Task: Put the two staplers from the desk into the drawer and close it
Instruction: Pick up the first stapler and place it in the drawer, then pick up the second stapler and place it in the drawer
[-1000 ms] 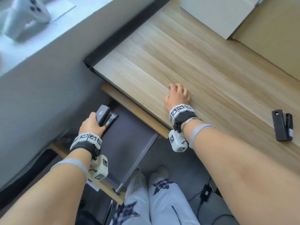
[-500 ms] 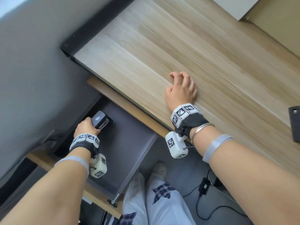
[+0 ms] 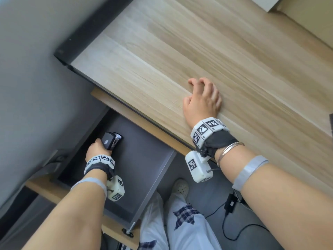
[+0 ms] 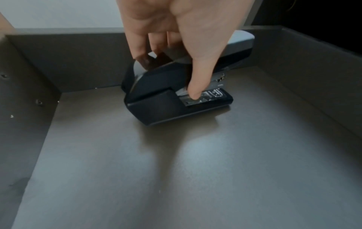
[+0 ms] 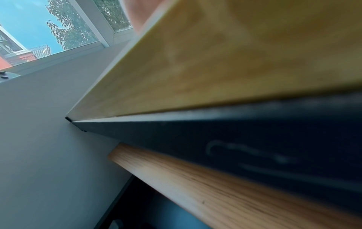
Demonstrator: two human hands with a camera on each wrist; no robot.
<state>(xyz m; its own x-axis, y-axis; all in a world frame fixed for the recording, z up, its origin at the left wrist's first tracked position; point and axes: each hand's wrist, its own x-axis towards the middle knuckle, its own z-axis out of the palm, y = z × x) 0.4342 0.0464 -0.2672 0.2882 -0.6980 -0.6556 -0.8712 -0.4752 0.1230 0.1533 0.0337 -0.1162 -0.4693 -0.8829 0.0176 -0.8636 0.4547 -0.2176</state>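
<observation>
A black stapler (image 3: pixel 110 144) (image 4: pixel 156 106) sits in the far left corner of the open dark grey drawer (image 3: pixel 144 159) (image 4: pixel 176 170). Its base touches the drawer floor. My left hand (image 3: pixel 97 148) (image 4: pixel 170 68) grips it from above, thumb on the metal staple rail and fingers round its back. My right hand (image 3: pixel 201 98) rests on the wooden desk (image 3: pixel 180 51) near the front edge, fingers loosely curled, holding nothing. At the right border of the head view a dark sliver of the second stapler (image 3: pixel 331 123) lies on the desk. The right wrist view shows only the desk edge (image 5: pixel 215 62).
A grey wall (image 3: pixel 36 87) runs along the drawer's left side. The drawer's wooden front (image 3: pixel 115 230) points toward my legs (image 3: pixel 180 222). A black cable and adapter (image 3: pixel 229 204) lie on the floor under the desk. A pale box corner (image 3: pixel 270 2) sits at the desk's far side.
My left hand has carried the stapler down and deeper into the drawer's far left corner, onto the floor. The right hand stays on the desk edge. The head view has shifted left.
</observation>
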